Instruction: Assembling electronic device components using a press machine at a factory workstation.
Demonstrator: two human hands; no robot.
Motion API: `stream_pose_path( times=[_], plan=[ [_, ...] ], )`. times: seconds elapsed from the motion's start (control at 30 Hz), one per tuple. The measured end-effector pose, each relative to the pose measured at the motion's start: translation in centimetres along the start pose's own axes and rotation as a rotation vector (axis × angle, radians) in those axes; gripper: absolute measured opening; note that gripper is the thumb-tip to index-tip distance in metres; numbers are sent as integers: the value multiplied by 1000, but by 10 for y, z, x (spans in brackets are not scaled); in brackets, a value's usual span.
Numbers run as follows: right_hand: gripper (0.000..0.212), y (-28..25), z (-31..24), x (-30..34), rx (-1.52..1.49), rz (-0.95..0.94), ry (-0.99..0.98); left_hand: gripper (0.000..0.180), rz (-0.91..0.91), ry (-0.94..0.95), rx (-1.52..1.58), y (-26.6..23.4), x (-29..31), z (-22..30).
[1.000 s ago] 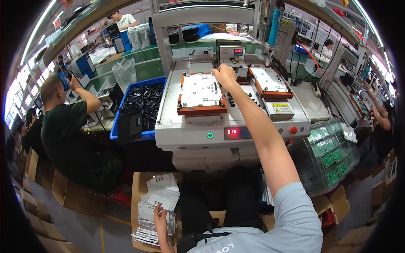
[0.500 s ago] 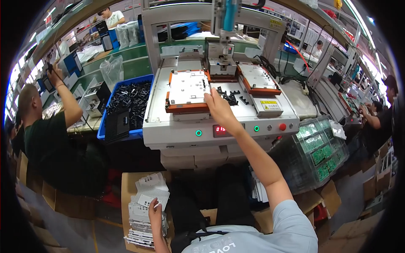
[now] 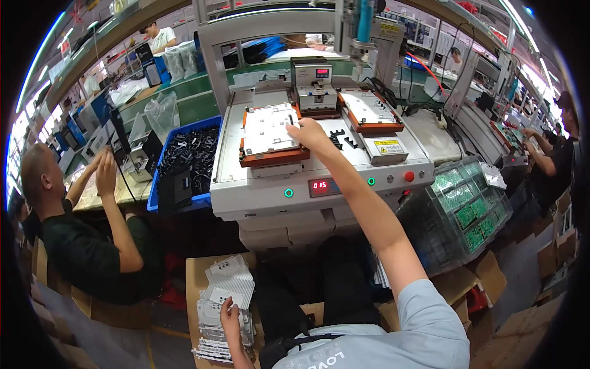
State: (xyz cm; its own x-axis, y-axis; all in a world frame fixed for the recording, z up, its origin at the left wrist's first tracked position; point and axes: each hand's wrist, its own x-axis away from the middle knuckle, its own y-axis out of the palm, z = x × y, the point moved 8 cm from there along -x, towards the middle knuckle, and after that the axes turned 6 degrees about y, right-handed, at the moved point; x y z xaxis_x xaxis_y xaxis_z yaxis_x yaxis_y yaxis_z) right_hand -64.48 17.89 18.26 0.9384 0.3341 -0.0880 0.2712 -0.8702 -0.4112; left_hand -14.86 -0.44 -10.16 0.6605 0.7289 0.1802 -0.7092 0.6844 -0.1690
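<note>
My right hand [image 3: 307, 134] reaches over the machine bed to a white panel [image 3: 268, 130] lying in the left orange-brown fixture [image 3: 275, 159]. Its fingers are bent together at the panel's right edge, and whatever they pinch is too small to make out. A small dark piece [image 3: 291, 119] stands on the panel beside the fingertips. Low down, my left hand [image 3: 230, 317] hovers at or rests against a stack of white slotted panels [image 3: 232, 274] in a cardboard box [image 3: 195, 270]. Its fingers are loosely bent and apart, with nothing visibly gripped.
A second fixture [image 3: 370, 112] with a white panel sits right of the screwdriving head [image 3: 362, 46]. Loose black brackets [image 3: 350, 142] lie between. A blue bin [image 3: 211, 201] of black parts stands left; a clear tray [image 3: 433, 240] with green boards stands right. A co-worker [image 3: 86, 240] sits left.
My right hand has shifted slightly left onto the panel's edge, its fingers more bent. The tool head has moved right, away from the centre block. The co-worker at left has lowered an arm.
</note>
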Motion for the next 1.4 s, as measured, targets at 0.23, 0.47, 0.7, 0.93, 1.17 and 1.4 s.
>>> stream_pose_path(
  times=[0.23, 0.47, 0.7, 0.93, 1.17, 1.4],
  plan=[
    [48, -17, -41, -8, 185, 399, -60, 38, -79, -26, -79, 9, -8, -15],
    [52, -105, -4, 98, -647, 160, -115, 46, -81, 2, -77, 0, -1, 2],
    [32, -299, 132, 235, -646, 546, 48, 44, -171, -7, -196, 15, -21, -1],
    [35, -531, 303, 279, -252, 1067, 279, 42, -170, -6, -161, 46, -39, 4],
    [36, -600, 403, 285, -315, 1151, 539, 38, -129, 8, -159, 44, -18, 18],
    [38, -624, 367, 276, 385, 1062, 677, 38, -75, 168, -221, 28, -17, 19]
  ],
)
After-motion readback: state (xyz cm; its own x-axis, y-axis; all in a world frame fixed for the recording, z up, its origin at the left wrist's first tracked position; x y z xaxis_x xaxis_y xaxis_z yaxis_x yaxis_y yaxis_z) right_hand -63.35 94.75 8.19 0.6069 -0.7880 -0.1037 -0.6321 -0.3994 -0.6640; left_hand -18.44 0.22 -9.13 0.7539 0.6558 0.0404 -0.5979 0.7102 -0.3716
